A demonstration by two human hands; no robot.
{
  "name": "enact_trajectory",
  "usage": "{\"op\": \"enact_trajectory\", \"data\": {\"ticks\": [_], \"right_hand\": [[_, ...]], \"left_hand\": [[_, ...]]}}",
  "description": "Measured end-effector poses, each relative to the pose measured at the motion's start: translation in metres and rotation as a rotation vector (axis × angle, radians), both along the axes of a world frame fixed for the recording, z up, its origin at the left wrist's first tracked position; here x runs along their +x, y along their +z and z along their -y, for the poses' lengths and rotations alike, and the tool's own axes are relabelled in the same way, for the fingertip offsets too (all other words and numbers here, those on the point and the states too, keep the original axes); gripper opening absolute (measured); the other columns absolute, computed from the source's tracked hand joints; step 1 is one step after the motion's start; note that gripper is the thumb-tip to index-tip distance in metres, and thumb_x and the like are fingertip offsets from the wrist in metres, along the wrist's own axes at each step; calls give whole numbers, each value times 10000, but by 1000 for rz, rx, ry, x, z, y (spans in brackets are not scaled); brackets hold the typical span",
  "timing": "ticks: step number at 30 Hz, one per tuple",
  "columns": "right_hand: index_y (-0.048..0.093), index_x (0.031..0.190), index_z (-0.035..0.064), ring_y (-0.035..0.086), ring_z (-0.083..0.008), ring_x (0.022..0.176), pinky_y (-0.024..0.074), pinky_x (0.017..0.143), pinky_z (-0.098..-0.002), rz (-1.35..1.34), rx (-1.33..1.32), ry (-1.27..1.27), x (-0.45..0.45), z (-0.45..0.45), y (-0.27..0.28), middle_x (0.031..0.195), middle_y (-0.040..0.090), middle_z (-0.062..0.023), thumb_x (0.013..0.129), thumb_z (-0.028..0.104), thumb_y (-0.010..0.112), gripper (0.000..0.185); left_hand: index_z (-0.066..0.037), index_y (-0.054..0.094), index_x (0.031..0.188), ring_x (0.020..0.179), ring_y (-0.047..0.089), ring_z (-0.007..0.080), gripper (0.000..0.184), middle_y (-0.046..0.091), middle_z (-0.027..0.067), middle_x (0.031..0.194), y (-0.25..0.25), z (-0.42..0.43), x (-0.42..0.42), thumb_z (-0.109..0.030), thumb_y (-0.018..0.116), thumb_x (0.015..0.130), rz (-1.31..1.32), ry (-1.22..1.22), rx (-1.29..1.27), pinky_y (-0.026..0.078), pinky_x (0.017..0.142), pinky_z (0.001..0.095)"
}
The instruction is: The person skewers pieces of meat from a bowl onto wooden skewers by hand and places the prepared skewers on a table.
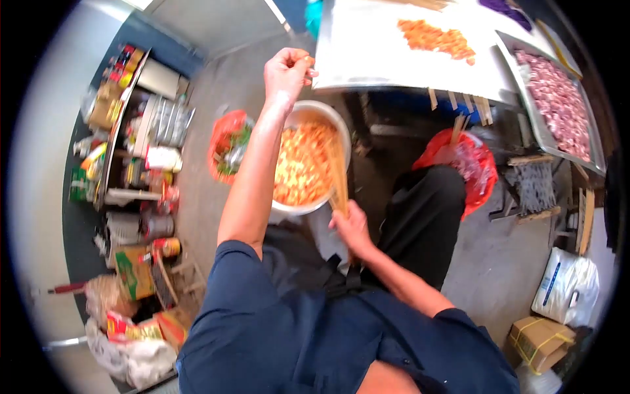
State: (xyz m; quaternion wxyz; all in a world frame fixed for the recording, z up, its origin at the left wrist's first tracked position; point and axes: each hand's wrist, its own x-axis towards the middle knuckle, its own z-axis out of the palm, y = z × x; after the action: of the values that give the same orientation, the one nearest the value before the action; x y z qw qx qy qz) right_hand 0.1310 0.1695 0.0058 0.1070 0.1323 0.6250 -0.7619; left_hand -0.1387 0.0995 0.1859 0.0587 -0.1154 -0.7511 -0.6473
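Note:
A large pale bowl (342, 125) full of orange-coated chunks (302, 164), which look like marinated meat, stands between my knees. My right hand (352, 230) is closed around a bundle of thin wooden skewers (339, 174) that lies along the bowl's right side. Above the bowl's far rim, my left hand (287, 73) is raised close to the table corner, its fingers curled and pinched together. What lies between those fingers is too small and blurred to name. On the white table (367, 52) rests a row of orange pieces (438, 41).
A metal tray (535, 125) of raw pink chunks is at the right. Red bags (485, 171) (216, 141) stand on the floor either side of the bowl. Crowded shelves (125, 131) line the left wall. A cardboard box (539, 343) lies at the lower right.

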Motion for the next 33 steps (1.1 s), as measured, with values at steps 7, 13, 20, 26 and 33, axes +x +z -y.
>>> {"op": "enact_trajectory", "data": {"ticks": [7, 13, 20, 26, 33], "right_hand": [[504, 874, -3, 576, -131, 590, 467, 556, -298, 2, 66, -102, -6, 0, -3, 639, 606, -57, 841, 121, 563, 141], [488, 843, 33, 457, -70, 473, 379, 439, -239, 28, 22, -99, -1, -4, 6, 611, 580, -19, 865, 141, 577, 142], [488, 879, 50, 401, -50, 443, 333, 401, -217, 32, -28, -99, 5, -7, 10, 612, 556, -7, 894, 155, 556, 126], [486, 884, 52, 393, -47, 439, 327, 393, -217, 53, -8, -100, 11, -11, 10, 617, 552, -5, 904, 168, 550, 134], [487, 881, 51, 395, -45, 443, 325, 396, -213, 54, -55, -79, 12, -9, 11, 625, 552, -6, 912, 173, 548, 139]], "left_hand": [[-1, 613, 804, 544, 594, 118, 53, 606, 47, 636, -121, 129, 97, -36, 575, 806, 288, 95, -504, 474, 495, 253], [-32, 676, 841, 684, 640, 282, 203, 640, 168, 716, -200, 148, 124, -175, 648, 700, 28, 8, -903, 496, 629, 377], [-19, 642, 756, 737, 593, 374, 204, 599, 192, 729, -214, 130, 129, -199, 636, 660, -116, -53, -1061, 472, 638, 466], [-40, 622, 743, 779, 590, 380, 179, 603, 187, 761, -217, 140, 122, -193, 625, 650, -15, -66, -1059, 473, 661, 477], [-49, 625, 730, 785, 595, 376, 172, 608, 175, 749, -219, 143, 121, -209, 620, 667, -38, -89, -1078, 472, 664, 474]]}}
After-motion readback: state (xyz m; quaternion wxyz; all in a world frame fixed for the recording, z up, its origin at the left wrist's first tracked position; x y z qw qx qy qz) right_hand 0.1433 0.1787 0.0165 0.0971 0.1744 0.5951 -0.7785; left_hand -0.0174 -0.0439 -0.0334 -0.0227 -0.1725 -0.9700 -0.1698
